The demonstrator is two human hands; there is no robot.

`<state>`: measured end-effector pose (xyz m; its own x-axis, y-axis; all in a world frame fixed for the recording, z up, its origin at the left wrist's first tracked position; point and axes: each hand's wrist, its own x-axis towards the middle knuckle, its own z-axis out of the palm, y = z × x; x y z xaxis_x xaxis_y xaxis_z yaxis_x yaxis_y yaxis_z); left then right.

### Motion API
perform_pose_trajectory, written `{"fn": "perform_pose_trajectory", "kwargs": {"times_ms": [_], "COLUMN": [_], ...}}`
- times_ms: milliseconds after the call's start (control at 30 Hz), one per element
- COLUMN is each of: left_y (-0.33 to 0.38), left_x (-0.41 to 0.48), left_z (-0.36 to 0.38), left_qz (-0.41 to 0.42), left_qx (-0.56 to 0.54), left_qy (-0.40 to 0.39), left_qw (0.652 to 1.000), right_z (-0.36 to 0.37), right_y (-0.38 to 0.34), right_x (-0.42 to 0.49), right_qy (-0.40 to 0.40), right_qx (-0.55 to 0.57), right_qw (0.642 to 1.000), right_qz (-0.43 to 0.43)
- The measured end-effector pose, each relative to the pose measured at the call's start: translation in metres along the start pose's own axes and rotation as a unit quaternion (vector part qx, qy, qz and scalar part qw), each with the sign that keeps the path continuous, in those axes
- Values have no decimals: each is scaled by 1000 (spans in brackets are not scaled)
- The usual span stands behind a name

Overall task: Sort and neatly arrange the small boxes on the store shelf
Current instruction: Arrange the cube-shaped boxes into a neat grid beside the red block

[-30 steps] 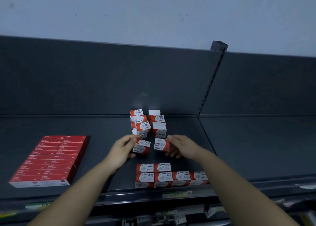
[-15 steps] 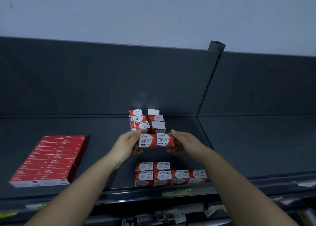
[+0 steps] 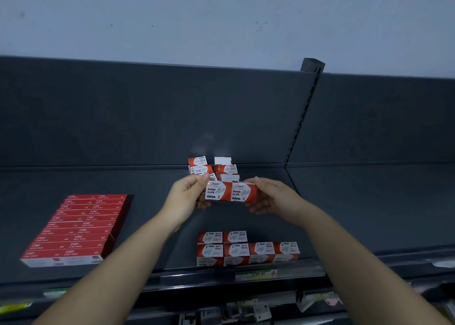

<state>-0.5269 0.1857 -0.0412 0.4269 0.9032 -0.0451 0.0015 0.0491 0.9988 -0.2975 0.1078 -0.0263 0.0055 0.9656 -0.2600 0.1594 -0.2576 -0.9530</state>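
The left hand (image 3: 187, 196) and the right hand (image 3: 273, 196) hold two paper clip boxes (image 3: 230, 192) between them. Each hand pinches one end, and the boxes are pressed together side by side. They are up in the air, not on the shelf (image 3: 344, 214).

The neat row (image 3: 248, 253) of four boxes sits at the front edge of the shelf. The held boxes are behind it and higher up, over its left half. Their long way runs left to right, the same way as the neat row. Two more boxes (image 3: 222, 236) sit at the left end of the neat row, behind it or on top, I cannot tell which. The free spot is next to them, on the right, so the right hand is nearer to it. I think the held boxes go there next, down and a bit to the right.

A messy pile (image 3: 211, 168) of boxes is far behind the neat row, by the back wall. Flat red packs (image 3: 73, 228) lie well to the left of the neat row. Nothing blocks the way down.
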Motion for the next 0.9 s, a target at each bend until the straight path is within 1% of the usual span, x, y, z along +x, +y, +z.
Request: {"fn": "perform_pose_trajectory", "kwargs": {"times_ms": [133,267,467,900], "left_y": [1,2,7,16], "left_x": [-1,-5,-7,-13], "left_z": [5,11,18,39], "left_qz": [1,-4,2,1], "left_qx": [4,-5,-1,5], "left_qy": [8,1,-12,-56], "left_qw": [1000,1000,1000,998], "right_z": [3,2,-4,-24], "right_y": [-2,0,5,12], "right_x": [-5,-8,-12,-31], "right_qy": [-2,20,43,65], "right_qx": [-3,-27,9,5], "right_qw": [1000,999,997,995], "right_qz": [-3,-34,-70,-71]}}
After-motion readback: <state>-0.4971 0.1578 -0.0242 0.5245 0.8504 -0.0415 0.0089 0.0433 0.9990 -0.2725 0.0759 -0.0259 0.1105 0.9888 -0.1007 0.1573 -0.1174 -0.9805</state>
